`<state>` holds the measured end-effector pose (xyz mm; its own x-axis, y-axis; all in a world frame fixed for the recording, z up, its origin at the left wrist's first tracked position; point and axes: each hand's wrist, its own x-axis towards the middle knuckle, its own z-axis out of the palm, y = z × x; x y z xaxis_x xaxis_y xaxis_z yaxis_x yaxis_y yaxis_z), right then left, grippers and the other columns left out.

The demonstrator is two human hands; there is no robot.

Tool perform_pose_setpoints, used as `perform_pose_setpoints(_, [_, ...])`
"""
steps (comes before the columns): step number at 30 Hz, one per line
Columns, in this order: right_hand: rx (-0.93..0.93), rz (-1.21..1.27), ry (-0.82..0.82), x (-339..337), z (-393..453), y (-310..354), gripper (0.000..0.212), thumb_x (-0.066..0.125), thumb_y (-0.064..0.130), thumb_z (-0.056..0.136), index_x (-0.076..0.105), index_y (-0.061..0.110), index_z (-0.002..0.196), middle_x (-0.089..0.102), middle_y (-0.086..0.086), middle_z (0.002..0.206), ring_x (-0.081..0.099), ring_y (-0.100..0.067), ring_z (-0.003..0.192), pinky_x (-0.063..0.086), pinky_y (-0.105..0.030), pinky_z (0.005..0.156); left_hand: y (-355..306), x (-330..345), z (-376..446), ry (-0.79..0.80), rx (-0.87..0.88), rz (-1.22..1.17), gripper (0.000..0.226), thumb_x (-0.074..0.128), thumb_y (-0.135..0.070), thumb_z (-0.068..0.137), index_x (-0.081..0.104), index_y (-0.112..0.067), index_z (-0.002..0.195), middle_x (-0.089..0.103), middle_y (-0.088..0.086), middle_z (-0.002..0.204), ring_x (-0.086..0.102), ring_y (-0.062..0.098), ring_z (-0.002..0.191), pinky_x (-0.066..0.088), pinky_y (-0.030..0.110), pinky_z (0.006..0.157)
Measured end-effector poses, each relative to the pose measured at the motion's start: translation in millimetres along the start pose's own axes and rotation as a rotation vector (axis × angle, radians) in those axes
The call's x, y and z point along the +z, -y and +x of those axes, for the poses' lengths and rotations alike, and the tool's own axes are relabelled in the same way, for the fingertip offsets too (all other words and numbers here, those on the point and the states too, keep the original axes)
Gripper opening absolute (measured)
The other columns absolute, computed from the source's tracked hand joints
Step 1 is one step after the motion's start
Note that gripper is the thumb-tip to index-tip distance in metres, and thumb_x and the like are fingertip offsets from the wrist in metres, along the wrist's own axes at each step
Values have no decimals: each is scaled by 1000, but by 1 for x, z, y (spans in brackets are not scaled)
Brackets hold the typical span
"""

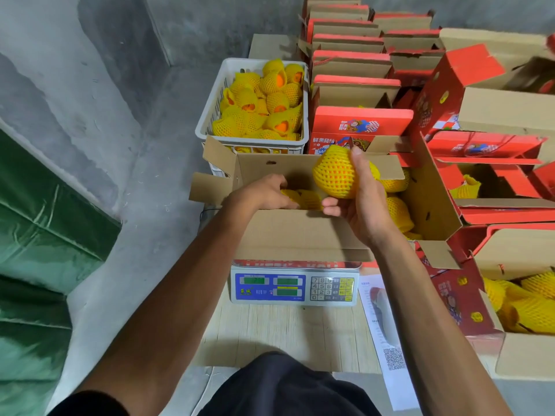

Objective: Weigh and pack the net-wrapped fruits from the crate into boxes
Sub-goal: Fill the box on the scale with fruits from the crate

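- So, nearest is the scale [294, 283], with the open box [300, 232] sitting on it.
- Left hand [264, 192] reaches into the box, fingers curled on a netted fruit [297, 197].
- Right hand [360, 202] grips another fruit [335, 172] above the box; I'd set it gently in a gap and check the readout.
- The crate [207, 121] behind holds plenty more.

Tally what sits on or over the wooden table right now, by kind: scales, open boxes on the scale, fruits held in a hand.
Scale: 1
Open box on the scale: 1
Net-wrapped fruit gripped by the right hand: 1
Total: 3
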<state>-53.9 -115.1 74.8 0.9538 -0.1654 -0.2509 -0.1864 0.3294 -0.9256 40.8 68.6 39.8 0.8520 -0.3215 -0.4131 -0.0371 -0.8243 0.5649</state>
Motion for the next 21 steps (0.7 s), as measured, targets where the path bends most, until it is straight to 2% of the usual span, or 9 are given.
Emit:
perform_pose_setpoints(2, [14, -6, 1, 1, 0, 0, 64, 69, 79, 75, 75, 23, 105, 76, -18, 94, 68, -26, 59, 59, -33, 53, 3, 0, -4, -54, 10, -46, 83, 85, -48, 77, 51, -16, 146, 55, 5, 143, 56, 23, 124, 47, 35, 96])
perform_pose_setpoints(5, [23, -22, 5, 3, 1, 0, 57, 69, 76, 78, 78, 23, 98, 76, -19, 92, 68, -26, 59, 59, -34, 53, -1, -7, -17, -170, 147, -264, 65, 83, -35, 82, 56, -18, 139, 59, 2, 138, 57, 20, 124, 49, 35, 100])
perform_pose_setpoints(6, [26, -27, 6, 4, 2, 0, 55, 70, 75, 79, 80, 23, 94, 76, -20, 91, 68, -26, 59, 59, -34, 54, -4, -9, -23, -158, 205, -387, 61, 82, -25, 85, 56, -17, 140, 60, 2, 137, 58, 21, 126, 50, 34, 102])
perform_pose_setpoints(8, [30, -43, 15, 7, 2, -1, 56, 70, 73, 80, 79, 20, 97, 77, -20, 94, 68, -26, 61, 60, -34, 56, -10, -14, -38, -47, 299, -622, 66, 79, -11, 83, 52, -16, 144, 60, 5, 140, 59, 22, 128, 51, 34, 105])
perform_pose_setpoints(11, [34, -126, 40, 11, 4, -2, 62, 67, 73, 82, 72, 18, 111, 77, -19, 93, 71, -26, 65, 60, -34, 58, -16, -13, -54, 165, 311, -816, 76, 79, -18, 78, 46, -23, 147, 61, 3, 141, 59, 22, 130, 47, 40, 107])
perform_pose_setpoints(12, [34, -161, 50, 13, 3, -1, 66, 66, 74, 83, 71, 16, 114, 77, -19, 92, 72, -26, 67, 60, -34, 60, -18, -11, -56, 192, 306, -845, 76, 81, -16, 79, 46, -23, 146, 63, 4, 139, 60, 22, 128, 45, 43, 109])
perform_pose_setpoints(14, [30, -210, 59, 18, 3, 0, 72, 63, 77, 82, 70, 14, 117, 78, -17, 93, 74, -27, 71, 61, -36, 62, -21, -8, -57, 138, 299, -859, 72, 83, -10, 81, 49, -19, 144, 65, 8, 135, 64, 23, 123, 45, 47, 113])
perform_pose_setpoints(18, [3, -218, 97, 26, 5, 0, 72, 61, 77, 84, 70, 13, 118, 78, -15, 96, 73, -26, 70, 62, -39, 66, -18, -5, -53, 46, 325, -941, 62, 79, -8, 85, 52, -13, 141, 67, 12, 132, 65, 28, 121, 50, 46, 107])
perform_pose_setpoints(21, [-8, -227, 137, 30, 7, 3, 73, 58, 78, 85, 71, 15, 118, 78, -15, 98, 74, -27, 72, 63, -42, 70, -16, -7, -56, -19, 367, -973, 50, 79, -7, 86, 60, -15, 133, 72, 9, 123, 70, 22, 111, 57, 35, 93])
